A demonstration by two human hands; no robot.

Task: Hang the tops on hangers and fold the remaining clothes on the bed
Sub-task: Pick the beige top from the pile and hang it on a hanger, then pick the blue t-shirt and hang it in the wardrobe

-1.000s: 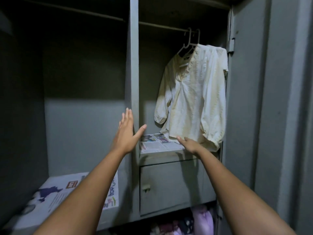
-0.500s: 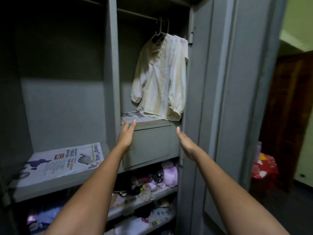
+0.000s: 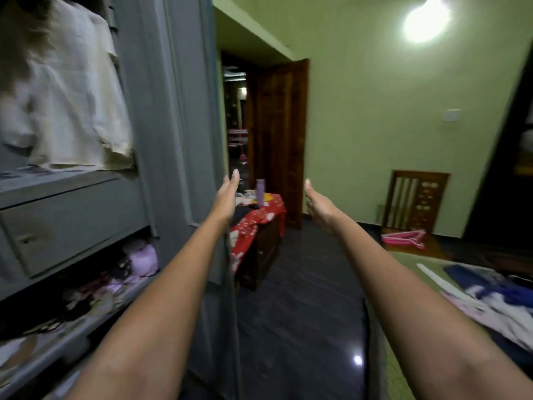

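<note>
the cream blouse (image 3: 75, 105) hangs in the grey wardrobe (image 3: 173, 111) at the far left, and the remaining clothes (image 3: 490, 295) lie heaped on the bed (image 3: 403, 370) at the lower right. they look light, soft and floppy, best taken at shoulders or hem. both the left hand (image 3: 226, 199) and right hand (image 3: 318, 206) reach forward with fingers straight, grasping nothing; pink hangers (image 3: 403, 239) lie beyond the bed.

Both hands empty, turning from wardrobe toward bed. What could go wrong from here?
1. The grey metal wardrobe door stands open right beside the left hand; a swing may clip it.
2. The pink plastic hangers lie on the floor near the bed, a possible trip hazard.
3. The jumbled blue and white clothes may tangle when lifted.
</note>
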